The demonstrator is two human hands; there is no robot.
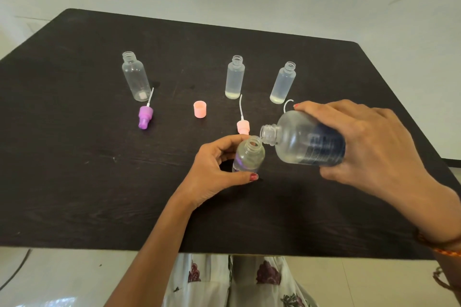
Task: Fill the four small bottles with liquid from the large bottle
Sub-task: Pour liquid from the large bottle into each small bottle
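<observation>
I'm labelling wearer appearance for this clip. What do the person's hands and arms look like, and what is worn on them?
Both forearms are bare, with no sleeves in view. The left hand has dark red polish on the thumbnail. The right hand shows red polish on a fingertip nail, and its wrist carries orange and brown thread bands.

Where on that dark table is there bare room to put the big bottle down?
Bare patches: the table's near-left stretch, left of the left hand, and the strip along the near edge. Crowded: the middle, around the pink cap and pink sprayer.
</observation>
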